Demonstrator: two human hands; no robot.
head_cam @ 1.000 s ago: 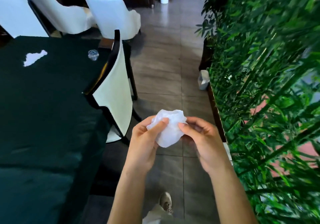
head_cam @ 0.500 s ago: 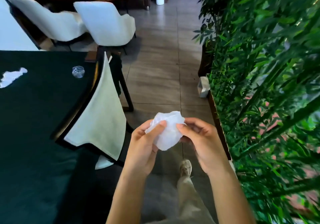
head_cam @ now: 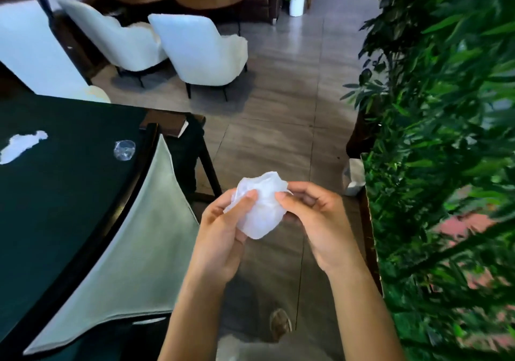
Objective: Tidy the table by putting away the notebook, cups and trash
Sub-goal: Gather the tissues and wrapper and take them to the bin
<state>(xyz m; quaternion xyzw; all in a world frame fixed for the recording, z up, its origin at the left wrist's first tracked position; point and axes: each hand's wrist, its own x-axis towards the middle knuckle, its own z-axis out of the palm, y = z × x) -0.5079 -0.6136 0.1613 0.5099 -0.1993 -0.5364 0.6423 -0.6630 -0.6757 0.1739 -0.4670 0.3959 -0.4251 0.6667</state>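
A crumpled white wad of trash [head_cam: 260, 207] is pinched between my left hand [head_cam: 223, 238] and my right hand [head_cam: 317, 221], both over the tiled floor beside the table. On the dark green table [head_cam: 55, 193] to my left stands a clear plastic cup [head_cam: 124, 150], and a white scrap of paper [head_cam: 21, 146] lies further left. A brown notebook [head_cam: 164, 123] rests on the chair seat past the table's far corner.
A black chair with a pale green back [head_cam: 133, 249] stands against the table edge right by my left arm. A green plant hedge [head_cam: 446, 165] lines the right side, with a small white bin [head_cam: 354, 176] at its foot. Two white armchairs [head_cam: 200, 51] stand ahead.
I have walked forward along the table; the chair, cup and paper scrap slid down and closer in view. Both hands keep hold of the wad.
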